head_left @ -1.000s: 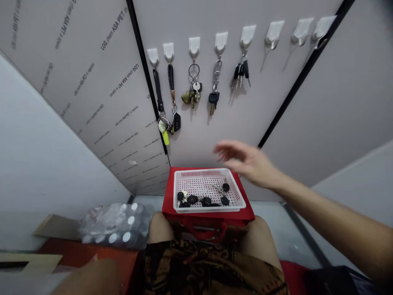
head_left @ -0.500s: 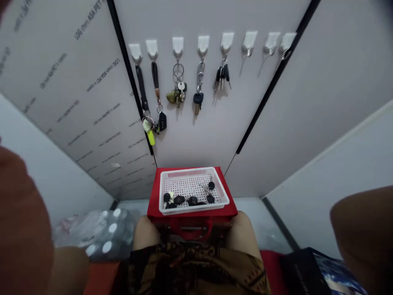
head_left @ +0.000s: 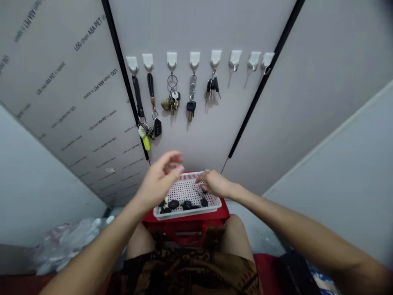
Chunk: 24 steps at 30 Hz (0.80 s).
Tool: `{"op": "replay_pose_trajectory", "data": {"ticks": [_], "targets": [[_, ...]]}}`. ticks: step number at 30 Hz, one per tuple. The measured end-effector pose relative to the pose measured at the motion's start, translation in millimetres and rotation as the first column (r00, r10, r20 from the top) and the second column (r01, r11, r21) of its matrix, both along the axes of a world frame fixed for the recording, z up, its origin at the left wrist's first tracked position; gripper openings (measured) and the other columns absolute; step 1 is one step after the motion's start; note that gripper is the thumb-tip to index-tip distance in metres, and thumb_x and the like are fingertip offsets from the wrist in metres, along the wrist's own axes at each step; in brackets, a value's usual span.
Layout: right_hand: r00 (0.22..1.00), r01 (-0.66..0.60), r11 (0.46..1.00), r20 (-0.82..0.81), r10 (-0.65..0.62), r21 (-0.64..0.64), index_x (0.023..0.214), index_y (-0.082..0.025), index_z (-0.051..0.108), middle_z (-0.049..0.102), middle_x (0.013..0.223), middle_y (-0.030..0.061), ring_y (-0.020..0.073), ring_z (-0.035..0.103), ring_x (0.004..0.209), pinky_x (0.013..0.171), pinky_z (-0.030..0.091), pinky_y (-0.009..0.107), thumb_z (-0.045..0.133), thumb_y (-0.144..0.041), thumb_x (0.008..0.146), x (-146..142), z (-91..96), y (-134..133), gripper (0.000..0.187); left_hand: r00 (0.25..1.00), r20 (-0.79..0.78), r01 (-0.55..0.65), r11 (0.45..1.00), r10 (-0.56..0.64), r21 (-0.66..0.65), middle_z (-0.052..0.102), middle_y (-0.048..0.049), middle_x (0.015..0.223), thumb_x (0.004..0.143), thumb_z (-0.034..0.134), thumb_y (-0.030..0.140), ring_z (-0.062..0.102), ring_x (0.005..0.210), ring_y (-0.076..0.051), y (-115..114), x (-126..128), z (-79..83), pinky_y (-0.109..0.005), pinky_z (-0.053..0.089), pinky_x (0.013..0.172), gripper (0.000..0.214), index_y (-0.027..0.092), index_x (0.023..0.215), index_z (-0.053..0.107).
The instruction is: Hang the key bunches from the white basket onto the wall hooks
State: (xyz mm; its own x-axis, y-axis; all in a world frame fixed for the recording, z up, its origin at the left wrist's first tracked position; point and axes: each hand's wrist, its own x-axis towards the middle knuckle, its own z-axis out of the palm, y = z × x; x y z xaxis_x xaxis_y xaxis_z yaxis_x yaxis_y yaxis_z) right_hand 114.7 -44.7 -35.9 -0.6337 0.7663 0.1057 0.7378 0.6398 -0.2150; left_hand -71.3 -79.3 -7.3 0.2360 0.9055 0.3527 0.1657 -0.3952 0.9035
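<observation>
A white perforated basket (head_left: 187,214) rests on a red bag (head_left: 184,224) between my knees. Several black-headed keys (head_left: 173,203) lie along its front. My right hand (head_left: 216,184) reaches into the back right of the basket, its fingertips pinched down on a key (head_left: 204,191) there. Over the basket's left side hovers my left hand (head_left: 159,181), fingers loosely bent and apart, holding nothing. On the wall above, a row of white hooks (head_left: 171,58) carries key bunches (head_left: 190,107); the right-hand hooks (head_left: 235,58) are bare.
A black strip (head_left: 125,86) runs down the wall panel left of the hooks, another (head_left: 258,94) on the right. A clear plastic pack (head_left: 70,241) lies on the floor at left. A dark object (head_left: 291,270) sits by my right thigh.
Both hands have come in from the frame edges to the basket; the right hand, earlier raised near the wall, now dips into it. The view has tilted slightly down.
</observation>
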Motion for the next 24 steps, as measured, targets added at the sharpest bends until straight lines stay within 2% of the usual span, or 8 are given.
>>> {"op": "replay_pose_trajectory", "data": {"ticks": [2, 4, 7, 9, 13, 16, 18, 24], "targets": [[0.970, 0.016, 0.998, 0.242, -0.002, -0.058, 0.080, -0.019, 0.057, 0.058, 0.081, 0.0058, 0.0184, 0.046, 0.082, 0.071, 0.031, 0.032, 0.046, -0.010, 0.059, 2.0, -30.6, 6.9, 0.026, 0.990, -0.130, 0.043, 0.994, -0.056, -0.101, 0.053, -0.0037, 0.082, 0.064, 0.046, 0.021, 0.049, 0.075, -0.011, 9.2, 12.5, -27.7, -0.026, 0.039, 0.068, 0.025, 0.016, 0.088, 0.048], [0.943, 0.017, 0.997, 0.334, 0.008, -0.073, 0.079, -0.021, 0.057, 0.057, 0.082, 0.0057, 0.0190, 0.046, 0.082, 0.069, 0.030, 0.032, 0.046, -0.011, 0.058, 6.4, -51.6, 11.2, 0.025, 0.957, -0.262, 0.064, 0.972, -0.125, -0.227, 0.054, -0.0039, 0.077, 0.062, 0.046, 0.023, 0.050, 0.071, -0.012, 19.1, 23.9, -61.8, -0.026, 0.040, 0.065, 0.025, 0.014, 0.085, 0.049], [0.948, 0.031, 0.997, 0.320, -0.006, -0.072, 0.068, -0.017, 0.057, 0.058, 0.074, 0.0061, 0.0174, 0.047, 0.076, 0.067, 0.030, 0.029, 0.046, -0.015, 0.059, 11.3, -58.6, 14.3, 0.015, 0.914, -0.366, 0.044, 0.939, -0.177, -0.342, 0.055, -0.0044, 0.074, 0.060, 0.046, 0.024, 0.050, 0.065, -0.013, 29.9, 35.8, -103.0, -0.026, 0.040, 0.061, 0.028, 0.012, 0.085, 0.050], [0.978, 0.095, 0.990, 0.197, -0.074, -0.103, 0.063, -0.015, 0.056, 0.058, 0.066, 0.0044, 0.0139, 0.049, 0.067, 0.062, 0.032, 0.025, 0.045, -0.017, 0.060, 12.2, -50.5, 16.7, 0.012, 0.912, -0.380, 0.018, 0.938, -0.157, -0.345, 0.055, -0.0055, 0.079, 0.057, 0.049, 0.023, 0.050, 0.069, -0.013, 33.7, 41.1, -114.4, -0.026, 0.039, 0.065, 0.032, 0.012, 0.087, 0.050], [0.946, 0.143, 0.917, -0.221, -0.237, -0.373, 0.064, -0.014, 0.054, 0.053, 0.052, -0.0019, 0.0067, 0.045, 0.048, 0.048, 0.034, 0.018, 0.046, -0.024, 0.061, 11.3, -23.1, 24.2, 0.013, 0.967, -0.213, 0.080, 0.959, -0.141, -0.270, 0.053, -0.0050, 0.090, 0.055, 0.052, 0.018, 0.047, 0.082, -0.014, 39.8, 51.1, -102.2, -0.025, 0.035, 0.073, 0.038, 0.014, 0.092, 0.047], [0.808, 0.061, 0.812, -0.449, -0.381, -0.580, 0.064, -0.012, 0.052, 0.050, 0.049, -0.0039, 0.0052, 0.045, 0.045, 0.047, 0.037, 0.018, 0.049, -0.024, 0.058, 10.9, -2.4, 28.9, 0.013, 0.985, -0.060, 0.139, 0.958, -0.159, -0.250, 0.055, -0.0019, 0.074, 0.060, 0.046, 0.016, 0.048, 0.071, -0.011, 47.0, 57.6, -81.3, -0.023, 0.037, 0.068, 0.020, 0.012, 0.079, 0.052], [0.721, 0.019, 0.780, -0.533, -0.444, -0.625, 0.063, -0.012, 0.051, 0.049, 0.048, -0.0044, 0.0048, 0.045, 0.045, 0.048, 0.038, 0.018, 0.050, -0.022, 0.057, 11.9, 11.3, 30.9, 0.012, 0.992, 0.010, 0.123, 0.953, -0.125, -0.277, 0.051, 0.0006, 0.058, 0.062, 0.043, 0.016, 0.046, 0.058, -0.009, 52.6, 60.2, -68.4, -0.022, 0.037, 0.061, 0.011, 0.011, 0.066, 0.052], [0.526, 0.062, 0.865, -0.720, -0.452, -0.498, 0.061, -0.012, 0.050, 0.050, 0.048, -0.0041, 0.0046, 0.047, 0.044, 0.049, 0.039, 0.019, 0.051, -0.022, 0.056, 19.9, 64.8, 42.2, 0.011, 0.977, 0.204, 0.127, 0.946, -0.067, -0.299, 0.046, 0.0030, 0.055, 0.061, 0.043, 0.013, 0.042, 0.049, -0.005, 73.3, 70.1, -23.9, -0.019, 0.036, 0.053, 0.014, 0.010, 0.074, 0.050]]}}
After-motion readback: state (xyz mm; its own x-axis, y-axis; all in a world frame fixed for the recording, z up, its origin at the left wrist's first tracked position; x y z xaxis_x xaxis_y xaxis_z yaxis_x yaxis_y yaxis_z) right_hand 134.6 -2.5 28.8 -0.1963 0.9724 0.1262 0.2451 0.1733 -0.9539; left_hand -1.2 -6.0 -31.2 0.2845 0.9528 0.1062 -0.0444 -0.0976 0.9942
